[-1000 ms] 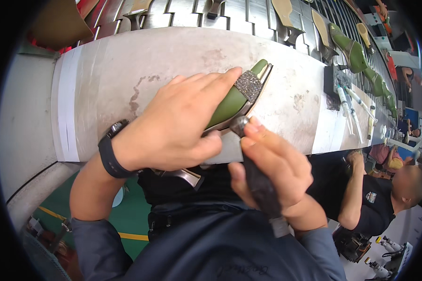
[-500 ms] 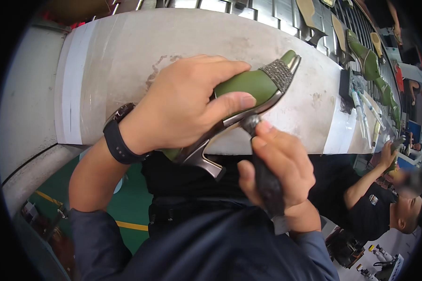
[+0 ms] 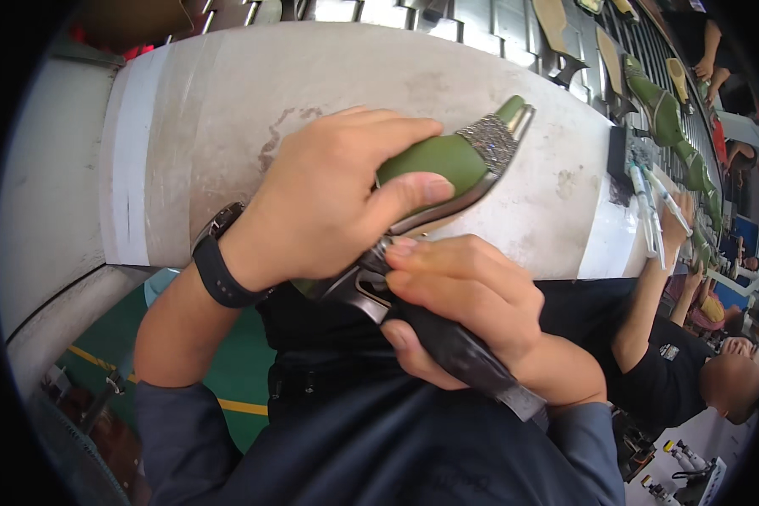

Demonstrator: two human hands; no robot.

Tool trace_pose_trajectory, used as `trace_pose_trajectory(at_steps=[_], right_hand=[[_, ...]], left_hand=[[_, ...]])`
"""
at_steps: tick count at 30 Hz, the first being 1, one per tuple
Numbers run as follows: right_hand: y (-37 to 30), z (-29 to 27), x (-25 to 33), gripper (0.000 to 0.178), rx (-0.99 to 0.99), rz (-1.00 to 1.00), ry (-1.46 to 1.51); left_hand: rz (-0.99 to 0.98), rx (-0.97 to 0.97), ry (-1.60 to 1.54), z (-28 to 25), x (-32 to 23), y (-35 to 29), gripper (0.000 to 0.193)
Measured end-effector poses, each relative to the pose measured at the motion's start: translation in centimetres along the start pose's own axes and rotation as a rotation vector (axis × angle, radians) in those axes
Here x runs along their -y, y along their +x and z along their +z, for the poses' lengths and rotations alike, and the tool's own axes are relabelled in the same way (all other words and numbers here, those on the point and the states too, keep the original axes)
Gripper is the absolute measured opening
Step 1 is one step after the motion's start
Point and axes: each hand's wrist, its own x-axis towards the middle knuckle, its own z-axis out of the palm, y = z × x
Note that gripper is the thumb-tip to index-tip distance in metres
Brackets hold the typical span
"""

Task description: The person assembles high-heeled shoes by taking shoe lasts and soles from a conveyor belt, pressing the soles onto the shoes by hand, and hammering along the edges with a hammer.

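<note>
My left hand (image 3: 329,198) grips a green high-heeled shoe (image 3: 447,160) with a glittery grey band near its pointed toe, holding it sole-side toward me over the white worktable (image 3: 228,110). My right hand (image 3: 464,304) is closed around a dark-handled tool (image 3: 464,354), whose metal head rests against the shoe's sole near the heel. A black watch (image 3: 215,266) sits on my left wrist.
More green shoes (image 3: 666,118) and tan soles (image 3: 557,25) stand in a row on a conveyor rack behind the table. White pens or tubes (image 3: 649,202) lie at the table's right end. Another person in black (image 3: 683,354) sits to my right.
The shoe and both hands have come closer and shifted right. My right hand has moved the tool's head up along the sole toward the heel.
</note>
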Motion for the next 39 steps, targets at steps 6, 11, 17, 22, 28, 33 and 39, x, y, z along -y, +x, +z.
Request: trace_pose_trajectory(at_steps=[6, 11, 17, 22, 28, 33, 39], right_hand=[[-2.3, 0.0, -0.2, 0.035, -0.135, 0.066, 0.107], [-5.1, -1.5, 0.0, 0.033, -0.213, 0.21, 0.086], [-5.4, -0.7, 0.2, 0.031, -0.198, 0.196, 0.094], [-1.2, -3.5, 1.4, 0.031, 0.084, 0.145, -0.157], [-0.5, -3.9, 0.7, 0.028, 0.095, 0.108, -0.164], [-2.6, -5.8, -0.1, 0.027, -0.031, 0.443, 0.164], [-1.1, -9.3, -1.1, 0.034, -0.458, 0.357, 0.338]], left_hand=[[-0.207, -0.083, -0.082, 1.2, -1.5, -1.1, 0.039], [-0.196, -0.261, 0.042, 2.9, -2.7, -2.8, 0.038], [-0.191, -0.25, 0.054, 2.8, -2.5, -2.9, 0.037], [-0.16, -0.248, 0.099, 2.9, -3.0, -2.6, 0.034], [-0.2, -0.222, 0.091, 2.7, -3.1, -2.4, 0.034], [-0.16, -0.092, 0.061, 2.2, -3.1, -1.0, 0.062], [-0.353, 0.066, 0.307, 3.3, -4.6, 2.7, 0.075]])
